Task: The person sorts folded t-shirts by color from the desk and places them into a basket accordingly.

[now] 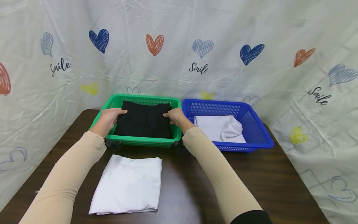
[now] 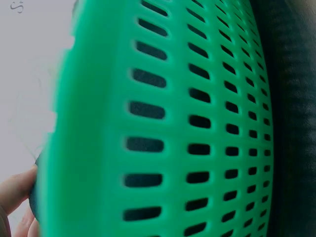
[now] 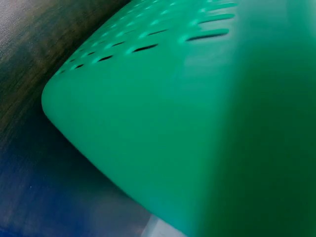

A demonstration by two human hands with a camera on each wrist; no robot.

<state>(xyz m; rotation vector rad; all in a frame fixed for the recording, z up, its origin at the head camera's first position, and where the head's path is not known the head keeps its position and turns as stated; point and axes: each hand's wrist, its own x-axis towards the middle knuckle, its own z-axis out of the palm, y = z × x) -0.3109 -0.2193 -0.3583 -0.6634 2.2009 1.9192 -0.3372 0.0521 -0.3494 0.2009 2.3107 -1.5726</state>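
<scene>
A folded black cloth (image 1: 144, 119) lies spread inside the green basket (image 1: 148, 141). My left hand (image 1: 109, 118) pinches its left edge between thumb and fingers; in the left wrist view part of the left hand (image 2: 17, 200) shows beyond the basket's slotted wall (image 2: 173, 118), at a dark edge of cloth. At the opposite edge, my right hand (image 1: 177, 117) pinches the cloth near its upper right corner. Only the basket's outer corner (image 3: 133, 123) fills the right wrist view, so the right hand is hidden there.
A blue basket (image 1: 258, 144) holding a folded white cloth (image 1: 216, 126) stands right beside the green one. Another folded white cloth (image 1: 128, 185) lies nearer on the dark wooden table (image 1: 184, 193). Behind the baskets hangs a pale curtain (image 1: 173, 71) printed with hearts.
</scene>
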